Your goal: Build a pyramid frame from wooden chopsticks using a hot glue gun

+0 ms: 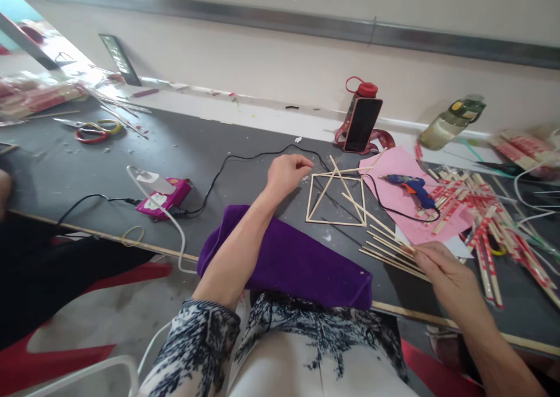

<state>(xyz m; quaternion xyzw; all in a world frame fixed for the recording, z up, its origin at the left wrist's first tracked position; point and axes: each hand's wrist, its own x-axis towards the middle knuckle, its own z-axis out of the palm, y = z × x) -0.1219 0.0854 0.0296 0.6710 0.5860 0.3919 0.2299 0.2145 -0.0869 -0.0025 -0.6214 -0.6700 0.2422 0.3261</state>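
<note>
My right hand (446, 268) is closed on thin wooden sticks (391, 254); one of them angles up toward a frame and the others fan out over the table's front part. The square stick frame (335, 223), with crossing sticks on it, lies on the grey table. Just left of its upper corner is my left hand (286, 174), fingers drawn together; whether anything small is between them is hidden. A blue glue gun (411, 188) rests on pink paper (422, 222) right of the frame.
A purple cloth (301, 263) lies under my left forearm. Behind stand a phone (363, 124) and a bottle (452, 122). Wrapped sticks (485, 227) spread at right. At left are a magenta power strip (168, 198), cords and scissors (91, 129). A person's hand (4, 190) shows at the left edge.
</note>
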